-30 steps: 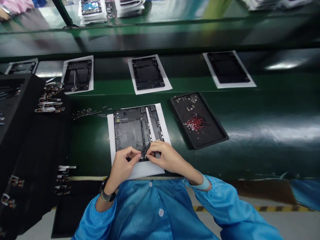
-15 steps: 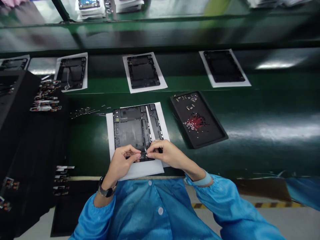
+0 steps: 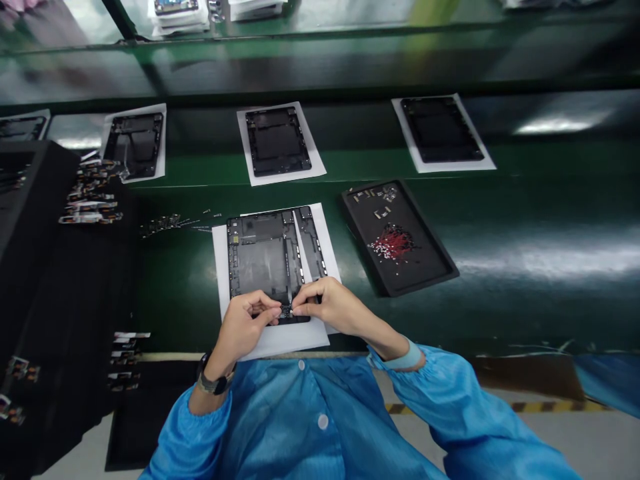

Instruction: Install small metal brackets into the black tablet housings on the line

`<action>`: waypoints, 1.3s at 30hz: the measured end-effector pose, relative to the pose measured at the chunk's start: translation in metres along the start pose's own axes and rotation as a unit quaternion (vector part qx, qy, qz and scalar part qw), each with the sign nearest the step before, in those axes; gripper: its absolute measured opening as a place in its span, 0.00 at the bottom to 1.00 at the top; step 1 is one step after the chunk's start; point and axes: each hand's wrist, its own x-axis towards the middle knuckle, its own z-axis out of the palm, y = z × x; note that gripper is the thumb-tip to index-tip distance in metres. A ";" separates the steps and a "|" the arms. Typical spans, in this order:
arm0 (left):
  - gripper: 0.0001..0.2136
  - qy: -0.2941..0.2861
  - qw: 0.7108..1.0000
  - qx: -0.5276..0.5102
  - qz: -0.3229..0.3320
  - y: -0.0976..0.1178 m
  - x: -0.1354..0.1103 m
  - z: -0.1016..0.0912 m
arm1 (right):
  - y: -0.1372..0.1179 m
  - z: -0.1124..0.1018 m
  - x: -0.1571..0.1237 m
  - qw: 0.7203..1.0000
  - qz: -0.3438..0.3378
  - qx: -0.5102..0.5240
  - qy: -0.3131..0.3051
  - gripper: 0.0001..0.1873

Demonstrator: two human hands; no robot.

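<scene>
A black tablet housing (image 3: 257, 267) lies on white paper in front of me, overlapping a second black housing (image 3: 311, 240) to its right. At its near edge a small circuit board (image 3: 286, 311) sits between my fingertips, with a dark flex cable (image 3: 288, 267) running up from it. My left hand (image 3: 246, 321) pinches the board's left end between thumb and forefinger. From the other side, my right hand (image 3: 333, 307) pinches the board's right end, close to the cable. The fingers hide how the board meets the housing.
A black tray (image 3: 425, 257) holds red-and-black wires (image 3: 393, 243) and small metal parts. More housings on paper (image 3: 280, 143) lie along the far strip. Loose small parts (image 3: 167, 225) are at left, beside a black foam block (image 3: 65, 280) carrying flex cables (image 3: 93, 190).
Both hands stay at the board with barely any motion. The housings on the far strip have shifted slightly left.
</scene>
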 end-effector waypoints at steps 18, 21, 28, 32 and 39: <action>0.06 0.164 0.923 0.267 0.223 -0.004 -0.031 0.008 | -0.068 -0.092 0.064 0.948 -0.061 -0.236 0.206 0.09; 0.07 0.161 0.895 0.324 0.260 0.006 -0.018 -0.007 | -0.085 -0.120 0.128 0.916 0.083 -0.254 0.298 0.08; 0.11 0.182 0.860 0.443 0.179 0.061 0.089 -0.060 | -0.085 -0.118 0.222 0.882 0.213 -0.210 0.363 0.23; 0.04 0.140 0.871 0.450 0.138 0.075 0.136 -0.078 | -0.079 -0.116 0.243 0.878 0.268 -0.167 0.360 0.19; 0.04 0.072 0.891 0.440 0.083 0.076 0.148 -0.088 | -0.076 -0.122 0.269 0.870 0.310 -0.108 0.368 0.19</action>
